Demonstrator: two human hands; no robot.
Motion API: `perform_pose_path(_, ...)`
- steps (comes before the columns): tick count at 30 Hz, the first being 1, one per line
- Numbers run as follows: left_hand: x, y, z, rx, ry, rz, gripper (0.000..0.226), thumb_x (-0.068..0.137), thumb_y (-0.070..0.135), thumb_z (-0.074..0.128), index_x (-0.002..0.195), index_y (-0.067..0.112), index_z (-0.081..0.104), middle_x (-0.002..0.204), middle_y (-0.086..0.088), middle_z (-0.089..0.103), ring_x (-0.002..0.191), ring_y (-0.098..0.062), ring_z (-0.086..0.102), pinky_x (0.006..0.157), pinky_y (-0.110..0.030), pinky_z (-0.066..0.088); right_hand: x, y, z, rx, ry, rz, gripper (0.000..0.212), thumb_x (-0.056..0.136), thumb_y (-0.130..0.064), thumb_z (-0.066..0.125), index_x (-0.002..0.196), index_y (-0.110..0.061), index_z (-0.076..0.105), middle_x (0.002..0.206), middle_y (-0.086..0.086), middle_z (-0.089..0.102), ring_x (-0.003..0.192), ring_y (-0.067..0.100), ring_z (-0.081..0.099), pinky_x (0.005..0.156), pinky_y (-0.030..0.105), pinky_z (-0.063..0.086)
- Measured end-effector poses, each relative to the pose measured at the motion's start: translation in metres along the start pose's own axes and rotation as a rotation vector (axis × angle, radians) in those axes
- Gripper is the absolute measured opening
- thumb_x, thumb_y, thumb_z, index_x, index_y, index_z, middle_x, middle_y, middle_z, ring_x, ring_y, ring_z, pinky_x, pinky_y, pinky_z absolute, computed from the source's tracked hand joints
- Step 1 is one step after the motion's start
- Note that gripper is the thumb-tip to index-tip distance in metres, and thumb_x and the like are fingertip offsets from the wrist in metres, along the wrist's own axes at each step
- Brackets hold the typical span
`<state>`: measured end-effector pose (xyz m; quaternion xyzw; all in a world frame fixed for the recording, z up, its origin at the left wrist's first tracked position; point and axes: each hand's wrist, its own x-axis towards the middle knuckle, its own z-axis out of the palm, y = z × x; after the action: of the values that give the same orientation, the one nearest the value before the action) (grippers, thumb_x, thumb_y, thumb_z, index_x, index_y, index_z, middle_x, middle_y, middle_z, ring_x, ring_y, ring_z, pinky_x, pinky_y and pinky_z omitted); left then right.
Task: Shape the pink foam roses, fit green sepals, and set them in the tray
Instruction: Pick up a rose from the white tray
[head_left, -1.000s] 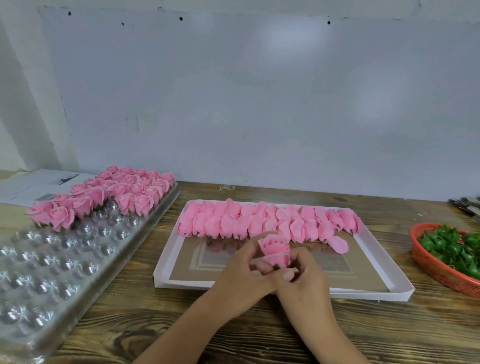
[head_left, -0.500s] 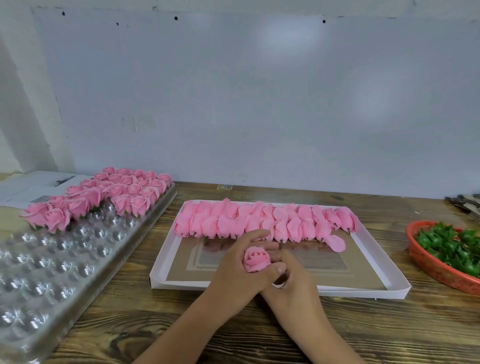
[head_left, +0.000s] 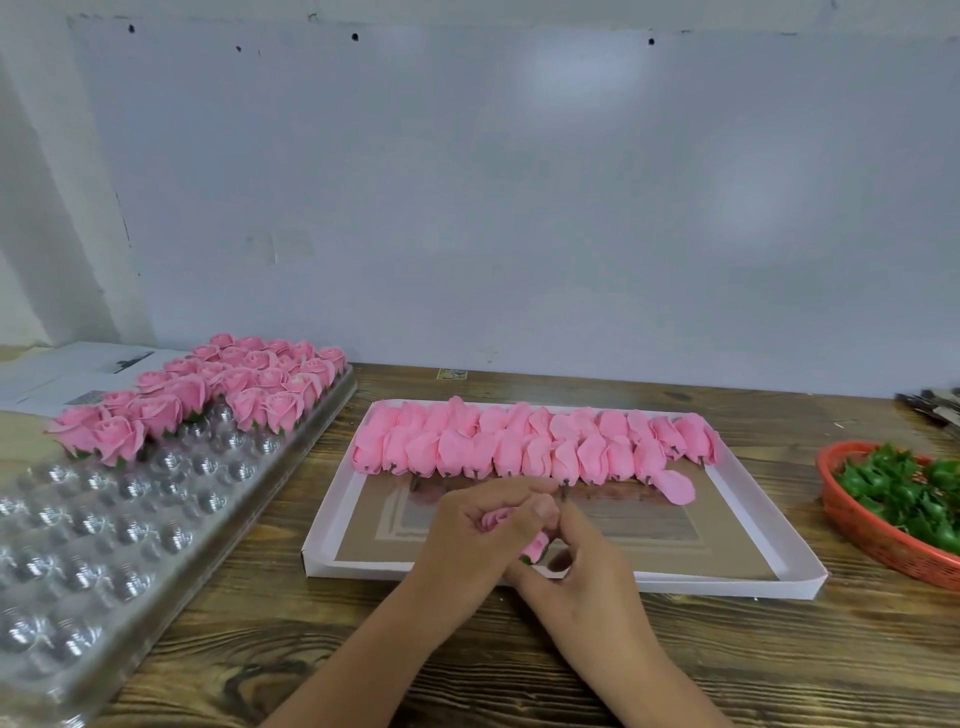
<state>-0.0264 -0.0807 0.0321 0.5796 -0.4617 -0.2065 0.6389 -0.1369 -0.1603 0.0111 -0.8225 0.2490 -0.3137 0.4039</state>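
The pink foam rose (head_left: 500, 519) had sunk deeper into the curled left hand (head_left: 470, 540), right hand (head_left: 576, 571) apparently pinching its base over the cardboard box (head_left: 727, 584); light pressure suited.

The left hand (head_left: 470, 540) has curled further over the rose (head_left: 500, 519); less pink shows now.

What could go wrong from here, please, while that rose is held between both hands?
The left hand is curled closely round the pink rose, so its soft petals could get crushed. The right hand pinches its base, where a bit of green shows; that piece might slip off. A forearm could nudge the white tray.
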Motion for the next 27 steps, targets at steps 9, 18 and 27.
perform_pose_path(9, -0.0015, -0.0043, 0.002, 0.177, -0.03, -0.014, 0.037, 0.068, 0.051, 0.075, 0.105, 0.05, 0.071, 0.111, 0.028, 0.069, 0.104, 0.004, 0.065, 0.09, -0.011, 0.049, -0.0013, -0.0005, -0.0031, 0.006, 0.029, -0.025, 0.03, 0.072, -0.022, 0.078, 0.085, -0.042, 0.06, 0.085, -0.029, 0.068, 0.075, -0.009, 0.063, 0.061, 0.006, 0.043)
perform_pose_path(18, -0.0005, -0.0024, 0.0016, 0.085, 0.081, 0.049, 0.025, 0.073, 0.047, 0.074, 0.097, 0.041, 0.074, 0.106, 0.016, 0.071, 0.102, -0.004, 0.067, 0.082, -0.011, 0.05, 0.0014, 0.0053, 0.0003, -0.065, 0.079, -0.005, 0.028, 0.069, -0.031, 0.082, 0.076, -0.033, 0.055, 0.083, -0.029, 0.062, 0.072, -0.004, 0.059, 0.059, 0.011, 0.042)
perform_pose_path(27, 0.0015, -0.01, 0.0005, 0.177, -0.049, 0.001, 0.009, 0.076, 0.037, 0.076, 0.085, 0.037, 0.077, 0.101, 0.018, 0.074, 0.098, -0.001, 0.068, 0.085, -0.011, 0.049, 0.0005, 0.0048, -0.0005, -0.004, 0.026, -0.016, 0.025, 0.067, -0.037, 0.074, 0.084, -0.045, 0.059, 0.086, -0.03, 0.066, 0.078, -0.005, 0.062, 0.062, 0.01, 0.044)
